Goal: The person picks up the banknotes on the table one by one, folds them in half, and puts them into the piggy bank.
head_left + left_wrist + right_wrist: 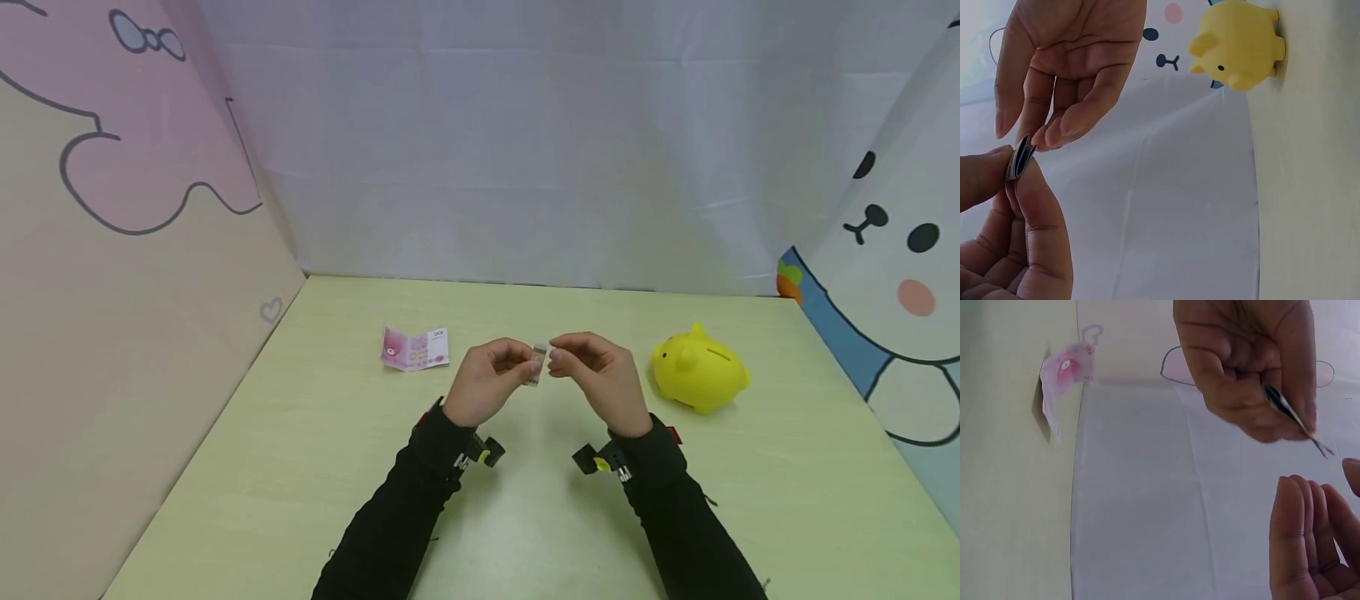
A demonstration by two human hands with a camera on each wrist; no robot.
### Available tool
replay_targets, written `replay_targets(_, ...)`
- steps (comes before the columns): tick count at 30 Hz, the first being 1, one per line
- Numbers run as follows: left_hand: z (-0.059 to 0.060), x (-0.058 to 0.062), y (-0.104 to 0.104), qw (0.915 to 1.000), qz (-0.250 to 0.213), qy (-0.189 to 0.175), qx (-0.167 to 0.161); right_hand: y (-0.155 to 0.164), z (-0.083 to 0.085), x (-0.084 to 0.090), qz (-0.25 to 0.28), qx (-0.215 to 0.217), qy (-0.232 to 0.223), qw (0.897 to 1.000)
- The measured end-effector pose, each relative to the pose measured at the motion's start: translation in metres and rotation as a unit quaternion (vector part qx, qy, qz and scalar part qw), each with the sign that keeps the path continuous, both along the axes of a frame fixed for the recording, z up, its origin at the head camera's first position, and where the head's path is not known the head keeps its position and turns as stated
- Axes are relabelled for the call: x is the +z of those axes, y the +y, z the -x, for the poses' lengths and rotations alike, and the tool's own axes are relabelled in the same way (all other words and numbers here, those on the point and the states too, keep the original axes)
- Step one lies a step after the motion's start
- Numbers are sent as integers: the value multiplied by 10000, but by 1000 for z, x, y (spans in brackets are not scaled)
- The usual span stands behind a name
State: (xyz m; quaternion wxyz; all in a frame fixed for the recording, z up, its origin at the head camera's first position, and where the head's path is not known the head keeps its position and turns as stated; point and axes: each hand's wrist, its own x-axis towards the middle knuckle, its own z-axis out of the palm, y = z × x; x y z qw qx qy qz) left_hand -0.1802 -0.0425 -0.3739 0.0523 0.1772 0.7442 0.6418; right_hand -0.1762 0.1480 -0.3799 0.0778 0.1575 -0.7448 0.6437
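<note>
Between thumb and fingers, my left hand (487, 383) pinches a small folded banknote (537, 367) above the middle of the table. Seen edge-on in the left wrist view, the folded banknote (1020, 161) shows several layers bent over each other. My right hand (606, 385) hovers just beside it, thumb and fingers apart and holding nothing. In the right wrist view a gap separates the right hand's fingertips (1300, 494) from the note. A pink banknote (415, 350) with fold creases lies on the table beyond the left hand. A yellow piggy bank (697, 368) stands to the right.
The pale table (247, 500) ends at a white cloth backdrop (487, 167). Printed cartoon panels flank it on the left (127, 292) and right (892, 317). A slot shows in the piggy bank's back. Each wrist wears a small camera mount.
</note>
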Motion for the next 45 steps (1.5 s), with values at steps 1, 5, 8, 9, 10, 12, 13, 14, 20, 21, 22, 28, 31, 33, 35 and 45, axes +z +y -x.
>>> replay_targets(1, 0, 0, 0, 10000, 29, -32, 29, 5, 1, 0, -55, -73, 51, 9999)
replay_targets(5, 0, -1, -1, 9998, 91, -120, 97, 29, 3, 1, -299, -453, 361, 9979)
replay_targets(8, 0, -2, -1, 9999, 79, -103, 88, 51, 3, 2, -563, -865, 598, 9929)
replay_targets(9, 1, -2, -1, 9999, 66, -94, 76, 58, 3, 3, -694, -1013, 665, 9902)
replay_targets(10, 1, -2, -1, 9999, 72, -75, 72, 66, 2, 3, -838, -1155, 712, 9872)
replay_targets(12, 1, -2, -1, 9999, 83, -28, 64, 81, 1, 3, -1163, -1405, 753, 9803)
replay_targets(13, 1, -2, -1, 9999, 91, -17, 65, 88, 1, 3, -1381, -1526, 728, 9759)
replay_targets(14, 1, -2, -1, 9999, 92, -6, 65, 95, 0, 2, -1600, -1622, 666, 9714)
replay_targets(20, 1, -2, 0, 9998, 128, -13, 130, 132, -4, -4, -2649, -1903, -121, 9452)
replay_targets(21, 1, -2, 0, 9998, 134, -29, 143, 138, -4, -6, -2733, -1941, -223, 9419)
replay_targets(22, 1, -1, 0, 9998, 137, -45, 154, 143, -3, -8, -2801, -1983, -311, 9388)
replay_targets(28, 2, -1, 0, 9996, 149, -101, 198, 170, 1, -22, -2820, -1948, -796, 9361)
replay_targets(31, 2, 0, 0, 9996, 151, -124, 205, 178, 3, -27, -2814, -1777, -1112, 9364)
replay_targets(33, 2, 0, 0, 9996, 142, -139, 198, 183, 5, -31, -2885, -1659, -1270, 9344)
replay_targets(35, 1, 1, 0, 9997, 119, -147, 180, 186, 6, -35, -2950, -1547, -1417, 9322)
replay_targets(45, 1, 1, -2, 9995, 196, -120, 202, 194, 11, -50, -3142, -1222, -2034, 9192)
